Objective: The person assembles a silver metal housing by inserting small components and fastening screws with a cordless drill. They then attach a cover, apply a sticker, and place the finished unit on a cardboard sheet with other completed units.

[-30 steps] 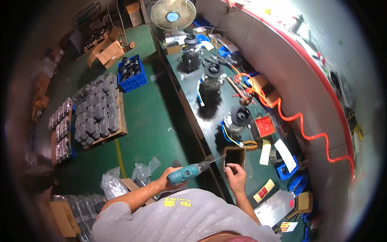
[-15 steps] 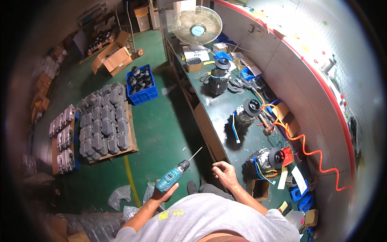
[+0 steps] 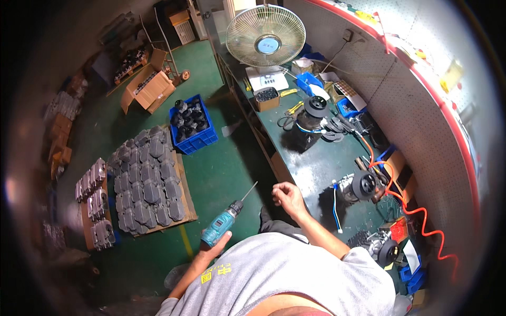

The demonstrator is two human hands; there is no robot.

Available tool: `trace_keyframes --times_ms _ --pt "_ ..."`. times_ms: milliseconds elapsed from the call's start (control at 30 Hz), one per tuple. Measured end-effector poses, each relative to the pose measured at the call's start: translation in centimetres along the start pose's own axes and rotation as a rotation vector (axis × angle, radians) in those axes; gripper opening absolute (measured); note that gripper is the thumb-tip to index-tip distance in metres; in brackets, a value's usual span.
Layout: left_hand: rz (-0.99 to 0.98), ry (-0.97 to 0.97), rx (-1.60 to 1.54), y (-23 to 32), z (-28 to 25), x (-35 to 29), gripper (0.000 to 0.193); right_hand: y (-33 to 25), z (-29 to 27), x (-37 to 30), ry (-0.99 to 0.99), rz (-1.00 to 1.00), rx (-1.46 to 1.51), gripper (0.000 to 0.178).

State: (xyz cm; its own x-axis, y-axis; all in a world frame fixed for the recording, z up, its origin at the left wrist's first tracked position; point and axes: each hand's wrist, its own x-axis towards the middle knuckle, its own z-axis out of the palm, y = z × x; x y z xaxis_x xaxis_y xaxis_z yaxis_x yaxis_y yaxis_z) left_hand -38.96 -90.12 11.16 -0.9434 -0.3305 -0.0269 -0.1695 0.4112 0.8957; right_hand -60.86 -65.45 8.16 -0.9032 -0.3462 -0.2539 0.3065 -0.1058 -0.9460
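My left hand is wrapped around a teal cordless drill, its long thin bit pointing up and to the right over the floor. At the near edge of the workbench, my right hand is raised with curled fingers. Whether something small sits in those fingers cannot be made out. Right of that hand, on the dark bench top, stands a motor unit with a black round top and a blue-and-white cable. A second motor unit is farther along, and a third lies nearer me.
A fan stands at the bench's far end. An orange coiled hose runs along the right. On the floor at left are a blue crate of black parts, a pallet stacked with grey housings, and an open cardboard box.
My view has moved forward along the bench, so the motor units and fan appear larger and the motor units sit nearer. The drill stays in my left hand; my right fingers remain curled.
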Motion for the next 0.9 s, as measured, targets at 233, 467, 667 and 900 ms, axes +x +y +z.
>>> trace_keyframes --times_ms 233,467,667,900 --pt "-0.108 -0.065 -0.065 -0.8 -2.5 12.9 0.02 -1.1 1.7 18.8 0.06 -0.04 -0.056 0.017" --pt "-0.061 -0.261 0.023 -4.8 -5.5 27.9 0.017 -1.4 2.0 35.0 0.337 -0.163 -0.52 0.018" --pt "0.013 -0.439 -0.035 -5.9 -9.6 41.5 0.023 1.6 -1.5 47.5 0.587 -0.171 -0.833 0.018" --pt "-0.117 -0.52 -0.1 -6.5 -13.8 51.4 0.036 0.6 -4.6 55.5 0.825 -0.091 -0.953 0.022"
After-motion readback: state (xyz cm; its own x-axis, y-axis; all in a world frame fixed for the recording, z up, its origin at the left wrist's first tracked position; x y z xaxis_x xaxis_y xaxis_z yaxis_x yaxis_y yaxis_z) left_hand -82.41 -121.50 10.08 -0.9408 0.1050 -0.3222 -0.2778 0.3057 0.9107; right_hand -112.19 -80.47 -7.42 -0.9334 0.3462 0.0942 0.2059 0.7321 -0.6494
